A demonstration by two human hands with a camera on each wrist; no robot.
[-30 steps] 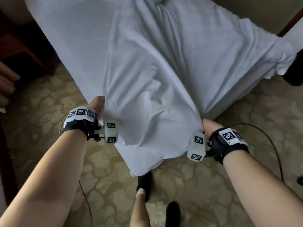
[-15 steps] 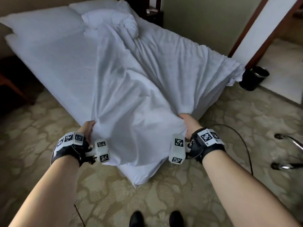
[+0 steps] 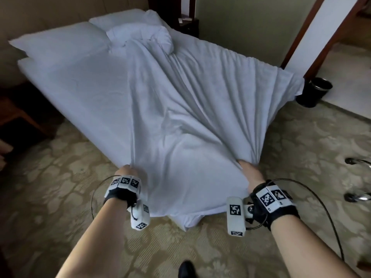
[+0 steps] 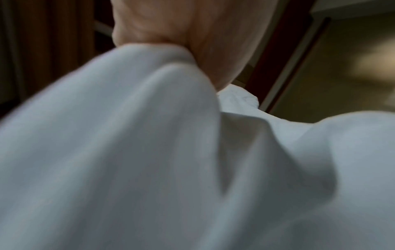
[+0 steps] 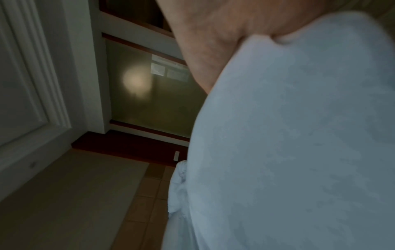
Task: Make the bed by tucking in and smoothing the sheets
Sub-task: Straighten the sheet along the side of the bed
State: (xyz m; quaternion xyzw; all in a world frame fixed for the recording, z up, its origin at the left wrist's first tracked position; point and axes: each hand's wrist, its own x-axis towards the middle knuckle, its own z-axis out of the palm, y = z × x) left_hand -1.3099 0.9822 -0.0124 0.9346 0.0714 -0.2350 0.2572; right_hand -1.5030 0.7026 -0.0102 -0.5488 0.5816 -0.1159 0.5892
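A white top sheet (image 3: 180, 109) lies creased over the bed (image 3: 76, 93), bunched into a lump near the pillows (image 3: 60, 43). Its near end hangs off the bed's foot corner toward the carpet. My left hand (image 3: 126, 171) grips the sheet's left edge, and my right hand (image 3: 248, 168) grips a gathered fold at its right. In the left wrist view the sheet (image 4: 149, 152) runs up into my closed left hand (image 4: 171, 30). The right wrist view shows the sheet (image 5: 299, 135) held in my right hand (image 5: 224, 30). The fingers are mostly hidden by cloth.
Patterned carpet (image 3: 60, 187) surrounds the bed. A black waste bin (image 3: 315, 93) stands by the bed's far right corner, near a doorway. Chrome legs (image 3: 359, 181) show at the right edge. A dark wooden piece of furniture (image 3: 18, 117) is at left. My shoe (image 3: 186, 269) is below.
The sheet, lifted high a second ago, has come down over the bed. Both hands have moved down and back toward me, keeping their grip, and the head view now takes in the whole bed.
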